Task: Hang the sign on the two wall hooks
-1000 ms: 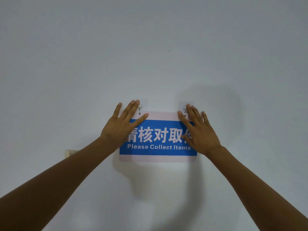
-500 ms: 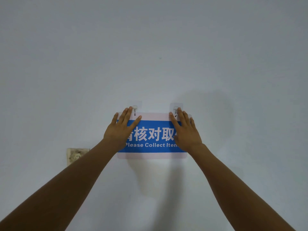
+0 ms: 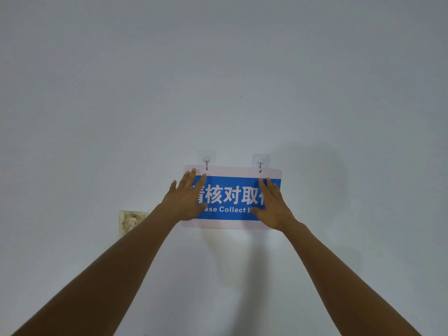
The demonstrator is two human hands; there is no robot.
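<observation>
Blue and white, the sign (image 3: 232, 197) hangs against the wall (image 3: 218, 81) from both hooks (image 3: 206, 162) (image 3: 260, 164). I see my left hand (image 3: 186, 200) and right hand (image 3: 272, 204) spread flat on its ends, fingers extended, gripping nothing.

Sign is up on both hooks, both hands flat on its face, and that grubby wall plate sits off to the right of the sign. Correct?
Not quite: the head view shows the wall plate to the left of the sign, lower down. The rest stands: left hook and right hook meet its top edge, with left hand and right hand flat on it.
</observation>
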